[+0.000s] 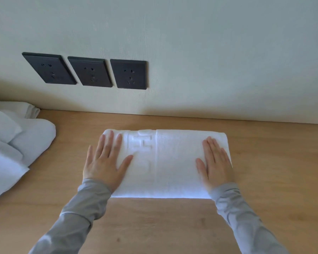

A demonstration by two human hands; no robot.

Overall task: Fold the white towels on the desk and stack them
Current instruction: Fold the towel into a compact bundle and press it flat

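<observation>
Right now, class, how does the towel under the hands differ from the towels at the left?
The centre towel is folded into a flat rectangle; the left pile is loose and crumpled. Both hands, left and right, press the centre towel; nothing touches the pile. Both are white, on the desk.

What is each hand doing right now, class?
Left hand: open, flat on the folded towel, holding nothing.
Right hand: open, flat on the same towel, holding nothing.
</observation>
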